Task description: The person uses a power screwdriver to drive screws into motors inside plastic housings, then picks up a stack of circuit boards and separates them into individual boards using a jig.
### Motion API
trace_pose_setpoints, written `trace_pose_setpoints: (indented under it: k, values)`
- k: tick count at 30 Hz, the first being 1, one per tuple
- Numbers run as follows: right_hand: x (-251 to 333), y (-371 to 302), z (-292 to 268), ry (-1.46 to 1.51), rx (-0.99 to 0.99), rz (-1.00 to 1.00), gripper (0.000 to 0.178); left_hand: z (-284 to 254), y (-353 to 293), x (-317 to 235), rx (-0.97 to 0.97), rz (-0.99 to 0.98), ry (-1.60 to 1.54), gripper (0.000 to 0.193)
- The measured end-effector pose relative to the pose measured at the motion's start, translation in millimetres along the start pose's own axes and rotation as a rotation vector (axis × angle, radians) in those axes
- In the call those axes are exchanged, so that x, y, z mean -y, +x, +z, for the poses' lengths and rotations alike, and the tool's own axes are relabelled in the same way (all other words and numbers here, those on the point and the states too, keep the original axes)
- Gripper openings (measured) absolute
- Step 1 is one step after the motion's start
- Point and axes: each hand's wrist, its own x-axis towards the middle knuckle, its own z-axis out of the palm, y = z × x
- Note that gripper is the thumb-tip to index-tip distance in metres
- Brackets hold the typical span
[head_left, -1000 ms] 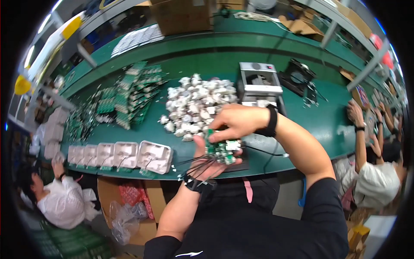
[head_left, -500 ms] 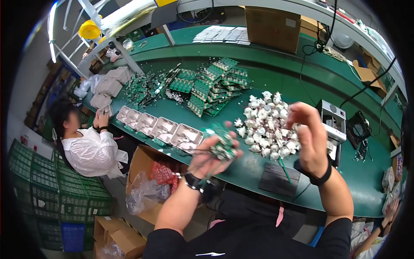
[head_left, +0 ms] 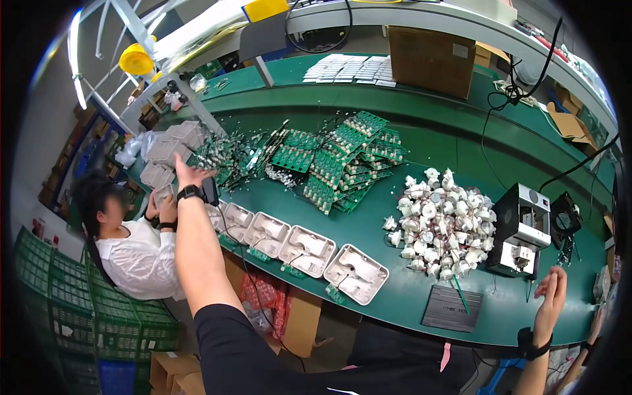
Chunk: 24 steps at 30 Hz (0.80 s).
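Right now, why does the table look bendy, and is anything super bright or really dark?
In the head view, the wide fisheye lens curves the green bench; the strip lamp glares white at the head view's upper left; the head view's corners go black; in that head view, the left hand shows plainly.

Bright, fairly even light covers the green surface (head_left: 352,230), with a white tube lamp (head_left: 76,62) glowing at ten o'clock (a bluish flare fringes the rim beside it). Pale sheen lies toward four o'clock; the shelf beam (head_left: 408,13) bows at twelve, and black corners frame everything.
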Motion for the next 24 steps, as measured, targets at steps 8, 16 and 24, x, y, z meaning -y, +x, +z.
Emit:
trace_pose_setpoints:
  k: [8, 16, 24]
  values:
    - [-2, -34, -15, -0.100, -0.086, 0.075, 0.024, -35, 56, 59, 0.158, -0.004, 0.077, 0.107]
    - [10, -55, -4, -0.165, -0.046, 0.041, 0.021, 51, -18, 110, 0.345, 0.626, 1.173, 0.051]
    - [16, -76, 2, -0.273, -0.006, 0.033, 0.019, 162, -166, 188, 0.746, 1.154, 1.315, 0.047]
